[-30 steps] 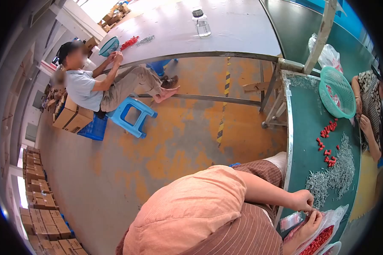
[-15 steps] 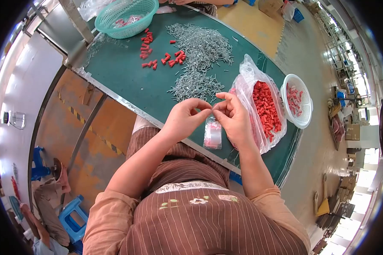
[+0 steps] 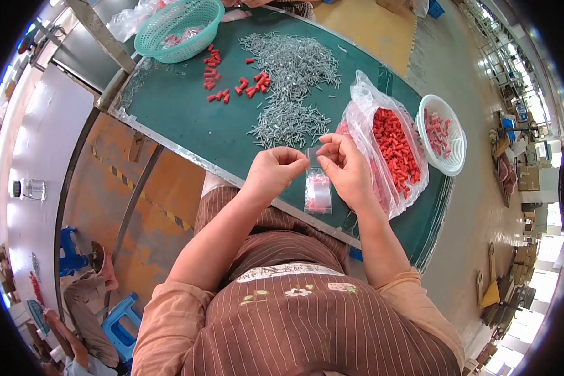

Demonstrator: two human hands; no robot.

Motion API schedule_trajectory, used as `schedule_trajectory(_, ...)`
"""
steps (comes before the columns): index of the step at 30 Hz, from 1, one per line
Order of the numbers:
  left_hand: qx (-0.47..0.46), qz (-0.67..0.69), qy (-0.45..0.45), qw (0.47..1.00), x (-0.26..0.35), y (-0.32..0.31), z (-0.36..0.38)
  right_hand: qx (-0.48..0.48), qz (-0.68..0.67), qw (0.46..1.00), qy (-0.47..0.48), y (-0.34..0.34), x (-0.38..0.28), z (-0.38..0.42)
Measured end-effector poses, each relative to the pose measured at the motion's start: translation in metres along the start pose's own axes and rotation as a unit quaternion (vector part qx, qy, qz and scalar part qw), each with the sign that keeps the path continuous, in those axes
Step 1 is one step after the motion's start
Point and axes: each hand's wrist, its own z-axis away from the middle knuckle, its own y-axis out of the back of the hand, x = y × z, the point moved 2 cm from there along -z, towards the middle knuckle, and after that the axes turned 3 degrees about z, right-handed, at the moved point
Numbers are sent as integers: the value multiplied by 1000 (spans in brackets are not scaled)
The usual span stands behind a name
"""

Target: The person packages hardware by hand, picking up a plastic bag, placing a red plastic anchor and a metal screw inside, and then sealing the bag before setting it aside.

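Above the green counter (image 3: 175,113), two curled hands face each other

Left hand (image 3: 272,172) and right hand (image 3: 346,170) are just apart, fingers curled narrowly beside a sliver of clear film (image 3: 311,154); whether either grips it, I cannot tell. Clear plastic packets (image 3: 318,193) lie just below them on the counter. Silver metal pins (image 3: 291,122) are heaped beyond, and an open plastic bag (image 3: 363,94) of red plastic caps (image 3: 396,147) sits near the right hand.
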Motion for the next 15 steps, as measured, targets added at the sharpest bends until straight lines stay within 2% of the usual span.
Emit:
schedule_trajectory(3,3,-11,-11,1000,-3,0,0,120,202,953,192,-1,-7,2)
schedule_trajectory(6,21,-60,-46,997,-3,-2,2,120,234,935,239,-1,-20,7)
schedule_trajectory(10,26,-144,-134,980,-5,-8,4,-2,85,996,24,-9,-2,9)
schedule_trajectory(13,21,-171,-132,976,-7,-9,7,-25,94,995,-7,-8,-1,8)
schedule_trajectory(15,27,-202,-154,967,-8,-10,8,-28,110,994,8,-7,3,11)
